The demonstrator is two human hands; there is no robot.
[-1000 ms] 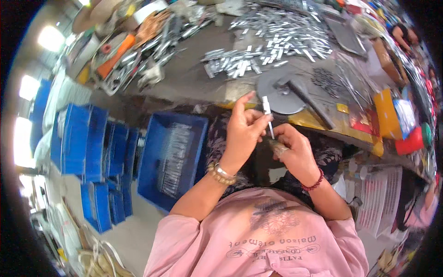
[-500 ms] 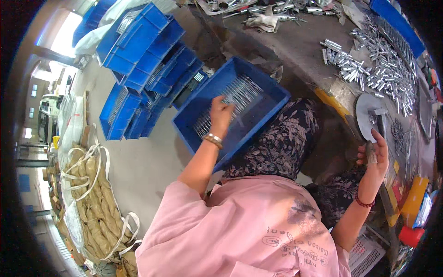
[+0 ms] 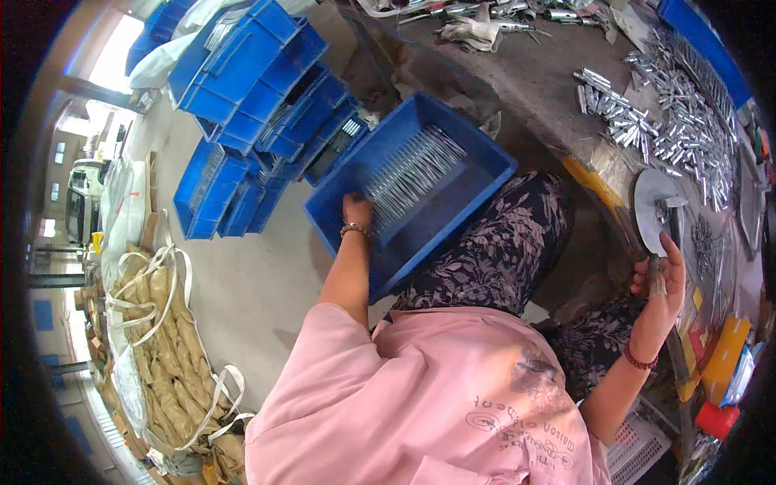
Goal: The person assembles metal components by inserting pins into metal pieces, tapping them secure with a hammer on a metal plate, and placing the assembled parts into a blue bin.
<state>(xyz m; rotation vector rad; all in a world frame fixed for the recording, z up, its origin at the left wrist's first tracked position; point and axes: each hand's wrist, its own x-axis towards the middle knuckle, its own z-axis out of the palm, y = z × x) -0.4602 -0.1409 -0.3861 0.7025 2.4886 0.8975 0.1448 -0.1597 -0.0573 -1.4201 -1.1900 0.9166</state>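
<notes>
Stacked blue crates point(image 3: 242, 89) stand on the concrete floor point(image 3: 259, 291). Near them lie white sacks point(image 3: 162, 339) of tan pieces. On the bench point(image 3: 533, 73), a heap of short silvery tubes point(image 3: 679, 121) spreads toward its right edge; a grey rag point(image 3: 477, 32) lies at its far edge.

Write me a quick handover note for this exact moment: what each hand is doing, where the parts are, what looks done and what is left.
Left hand: reached down into the blue crate on the floor, at the row of thin metal rods; whether it grips one cannot be told.
Right hand: at the edge of the workbench, by the round metal disc, fingers closed on a small dark part.
Parts: a pile of silver metal tubes lies on the bench; more blue crates are stacked on the floor.
Done: one row of rods lies in the crate.
Left: most of that crate is bare, and many tubes lie loose.
</notes>
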